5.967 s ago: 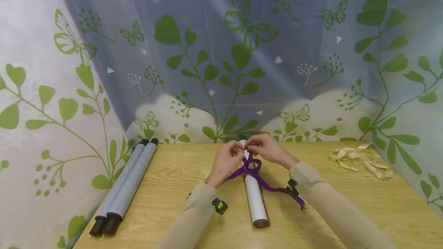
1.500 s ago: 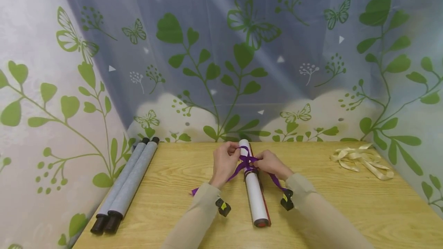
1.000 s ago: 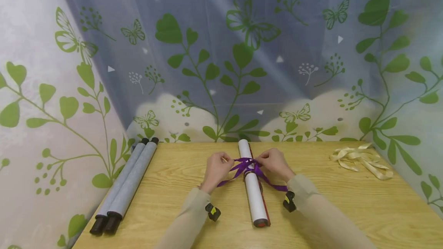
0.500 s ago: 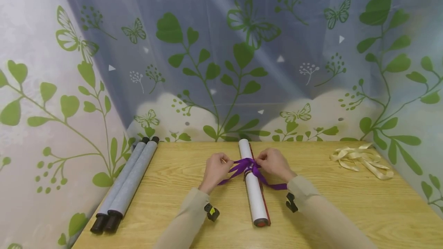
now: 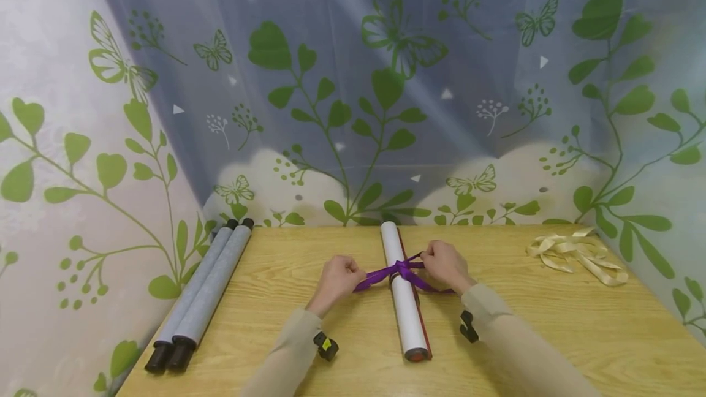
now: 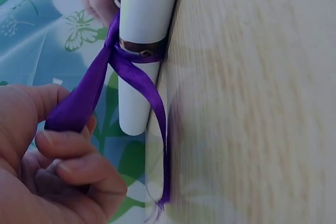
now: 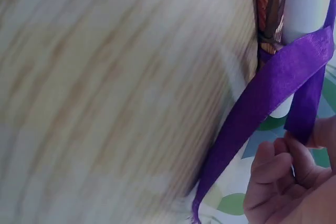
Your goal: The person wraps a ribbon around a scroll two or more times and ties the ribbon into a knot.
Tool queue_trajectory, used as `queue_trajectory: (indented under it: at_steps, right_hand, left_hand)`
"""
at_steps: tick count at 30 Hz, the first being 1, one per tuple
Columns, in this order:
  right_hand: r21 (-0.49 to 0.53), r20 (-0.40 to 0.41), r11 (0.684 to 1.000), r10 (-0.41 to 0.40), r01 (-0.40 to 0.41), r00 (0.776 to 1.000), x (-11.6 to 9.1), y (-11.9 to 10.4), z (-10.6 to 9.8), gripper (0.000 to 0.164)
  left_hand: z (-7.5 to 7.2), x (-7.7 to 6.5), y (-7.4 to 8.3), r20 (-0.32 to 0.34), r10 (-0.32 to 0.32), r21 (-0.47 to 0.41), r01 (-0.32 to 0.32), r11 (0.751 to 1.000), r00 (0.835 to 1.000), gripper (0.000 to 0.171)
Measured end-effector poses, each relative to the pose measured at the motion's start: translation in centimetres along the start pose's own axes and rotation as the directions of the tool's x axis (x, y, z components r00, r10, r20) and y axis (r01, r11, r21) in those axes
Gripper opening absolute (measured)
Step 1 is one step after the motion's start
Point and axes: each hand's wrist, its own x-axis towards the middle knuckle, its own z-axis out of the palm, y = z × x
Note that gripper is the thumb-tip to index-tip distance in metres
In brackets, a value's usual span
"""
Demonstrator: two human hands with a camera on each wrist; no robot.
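A white roll [image 5: 409,317] with a dark end cap and a red edge along its right side lies lengthwise on the table. Round its middle goes a purple ribbon [image 5: 404,269], knotted on top with loops drawn out to both sides. My left hand [image 5: 337,280] pinches the left loop between thumb and fingers; the left wrist view shows this loop [image 6: 79,103] pulled taut. On the other side my right hand [image 5: 445,265] pinches the right loop. Loose ribbon tails hang down beside the roll, one with a frayed end [image 6: 161,203].
Two grey rolls [image 5: 212,290] with black ends lie side by side at the table's left. A heap of cream ribbon [image 5: 576,256] lies at the far right. A patterned curtain [image 5: 353,109] rises behind the wooden table [image 5: 276,323].
Both hands have drawn apart, the left one leftward and nearer, the right one slightly rightward. The loops between them have pulled tighter, and the knot now looks small and compact.
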Motion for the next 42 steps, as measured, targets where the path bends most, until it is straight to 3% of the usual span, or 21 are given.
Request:
queue_trajectory:
  at_steps: [7,15,26,34,38,42]
  right_hand:
    - [-0.044,-0.009,0.999,0.029,-0.030,1.000,0.3,0.8,-0.1,0.031]
    - [-0.074,0.013,0.996,0.052,-0.051,0.999,0.0,1.3,0.0,0.036]
    - [-0.114,0.039,0.992,0.058,-0.054,0.998,-0.8,1.2,-0.2,0.035]
    - [-0.139,0.064,0.988,0.072,-0.063,0.995,-0.8,1.8,0.2,0.036]
    - [-0.118,0.078,0.992,0.045,-0.036,0.996,-0.7,1.9,0.0,0.035]
    - [-0.064,0.081,0.998,-0.013,0.018,0.997,-0.5,2.8,-0.4,0.035]
  left_hand:
    - [-0.8,-0.1,-1.4,0.140,-0.015,-0.073,0.026,0.997,0.990,0.013]
    - [-1.4,-0.5,-2.2,0.199,-0.082,-0.105,0.105,0.989,0.977,0.013]
    - [-1.5,-0.5,-2.3,0.182,-0.139,-0.060,0.152,0.987,0.973,0.016]
    - [-1.8,-0.2,-2.6,0.193,-0.102,-0.012,0.107,0.994,0.976,0.018]
    - [-1.9,-0.1,-2.8,0.165,-0.116,0.012,0.116,0.993,0.979,0.018]
    - [-1.8,0.5,-2.9,0.103,-0.123,-0.042,0.128,0.991,0.987,0.016]
